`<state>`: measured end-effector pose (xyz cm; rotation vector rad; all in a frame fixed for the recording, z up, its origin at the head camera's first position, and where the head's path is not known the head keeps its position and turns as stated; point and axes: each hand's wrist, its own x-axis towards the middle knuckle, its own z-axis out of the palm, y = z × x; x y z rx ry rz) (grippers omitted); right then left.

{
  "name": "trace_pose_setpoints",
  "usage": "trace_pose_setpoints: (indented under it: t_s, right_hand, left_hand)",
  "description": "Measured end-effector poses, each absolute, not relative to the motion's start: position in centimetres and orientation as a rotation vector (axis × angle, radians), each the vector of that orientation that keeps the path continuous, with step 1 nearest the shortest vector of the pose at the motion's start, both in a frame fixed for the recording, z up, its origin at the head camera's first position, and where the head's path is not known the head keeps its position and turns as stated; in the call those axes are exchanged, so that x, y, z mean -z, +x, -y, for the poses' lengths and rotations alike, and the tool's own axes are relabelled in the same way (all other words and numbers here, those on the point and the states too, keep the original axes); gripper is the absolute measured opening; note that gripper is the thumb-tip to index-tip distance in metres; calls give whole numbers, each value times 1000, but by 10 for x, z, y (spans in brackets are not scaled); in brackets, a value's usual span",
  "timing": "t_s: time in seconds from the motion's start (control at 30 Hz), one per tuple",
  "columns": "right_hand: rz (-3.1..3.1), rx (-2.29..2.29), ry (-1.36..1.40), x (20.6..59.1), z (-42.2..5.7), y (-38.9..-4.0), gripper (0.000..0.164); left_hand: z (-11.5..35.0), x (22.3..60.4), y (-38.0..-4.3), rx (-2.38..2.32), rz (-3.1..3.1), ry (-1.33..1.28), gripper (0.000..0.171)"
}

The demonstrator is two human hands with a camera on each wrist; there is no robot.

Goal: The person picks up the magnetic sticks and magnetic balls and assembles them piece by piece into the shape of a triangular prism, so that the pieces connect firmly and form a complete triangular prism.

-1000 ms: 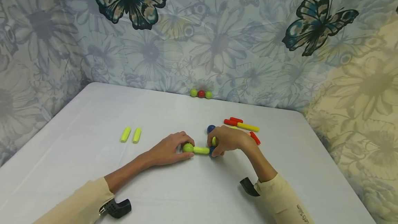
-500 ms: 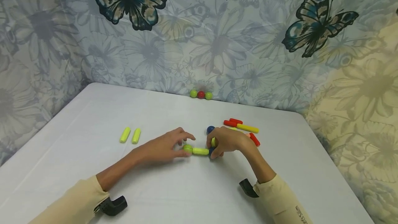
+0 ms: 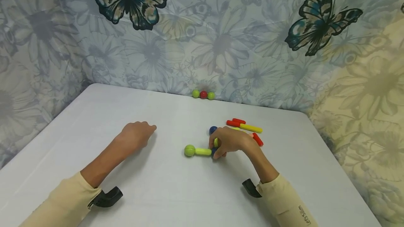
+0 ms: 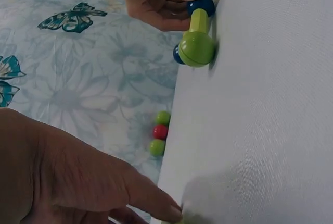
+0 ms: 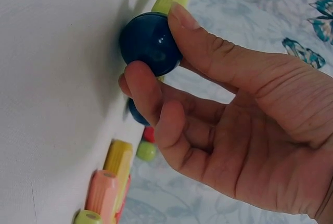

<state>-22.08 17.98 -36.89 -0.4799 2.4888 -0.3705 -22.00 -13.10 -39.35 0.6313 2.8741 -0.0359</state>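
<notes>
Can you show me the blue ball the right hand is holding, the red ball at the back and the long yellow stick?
Blue ball (image 5: 148, 42): right wrist view, middle of its front.
Red ball (image 3: 203, 95): head view, its middle.
Long yellow stick (image 3: 251, 128): head view, halfway along it.

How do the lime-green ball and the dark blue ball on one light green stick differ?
The green ball is lime, the blue ball dark. The right hand pinches the blue ball; no hand touches the green ball. Both are round, joined to the light green stick.
</notes>
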Motion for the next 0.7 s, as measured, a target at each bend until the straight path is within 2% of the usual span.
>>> trace_pose_setpoints:
  t_s: [0.2,0.43,0.7]
  right_hand:
    - [-2489,370,-467,370,-179,-221,23]
    - [-2490,361,-455,371,-179,-221,23]
    - [-2489,365,-451,371,-179,-222,24]
  left_hand:
    - [121,400,-227,-292,-2852,664,13]
    - [113,408,-228,-401,-2851,626,26]
    - [100,419,-229,-874,-2774,634,27]
